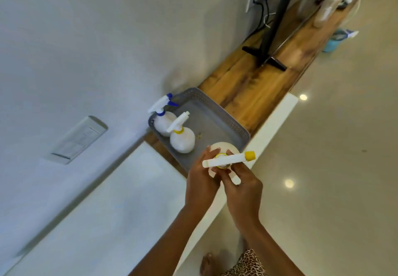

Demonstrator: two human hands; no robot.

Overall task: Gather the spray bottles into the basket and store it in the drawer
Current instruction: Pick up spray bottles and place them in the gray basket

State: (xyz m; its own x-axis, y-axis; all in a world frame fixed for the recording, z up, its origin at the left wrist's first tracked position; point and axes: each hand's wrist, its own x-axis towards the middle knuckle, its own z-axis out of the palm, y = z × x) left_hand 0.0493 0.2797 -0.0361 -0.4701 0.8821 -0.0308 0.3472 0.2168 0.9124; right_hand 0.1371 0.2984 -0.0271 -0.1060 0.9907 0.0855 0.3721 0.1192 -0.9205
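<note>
Both hands on one white round spray bottle with yellow nozzle and collar (228, 160), held at the near corner of the grey perforated plastic basket (226, 116). Left hand (201, 181) wraps the bottle body and neck; right hand (243, 186) grips at the trigger. Basket sits on the wood-top counter (258, 86) against the wall. Inside it, upright and touching: white bottle with blue trigger head (162, 116) in the back corner, white bottle with yellow collar (182, 138) just in front.
</note>
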